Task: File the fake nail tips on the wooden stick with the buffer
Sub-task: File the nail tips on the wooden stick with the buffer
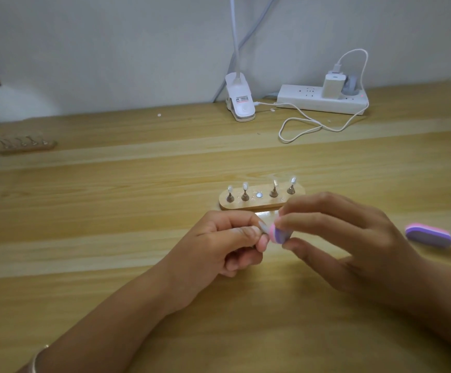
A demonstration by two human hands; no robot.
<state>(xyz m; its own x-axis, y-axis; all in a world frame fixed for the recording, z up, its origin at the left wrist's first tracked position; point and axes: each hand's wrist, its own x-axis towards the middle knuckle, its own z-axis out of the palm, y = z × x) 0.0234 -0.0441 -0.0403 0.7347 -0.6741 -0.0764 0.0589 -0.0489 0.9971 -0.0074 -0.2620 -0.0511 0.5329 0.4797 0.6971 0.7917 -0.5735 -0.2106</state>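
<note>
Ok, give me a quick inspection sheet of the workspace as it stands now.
Surface: light wooden table.
Job's things: wooden holder carries four nail tips, middle spot vacant; fifth tip held against the buffer.
Clutter: spare buffer at right; second holder far left.
Grippers: left hand pinches the fifth tip's stand; right hand pinches the buffer.
Cables: white cable loops from charger on power strip toward clip lamp.
Surroundings: plain wall behind.
</note>
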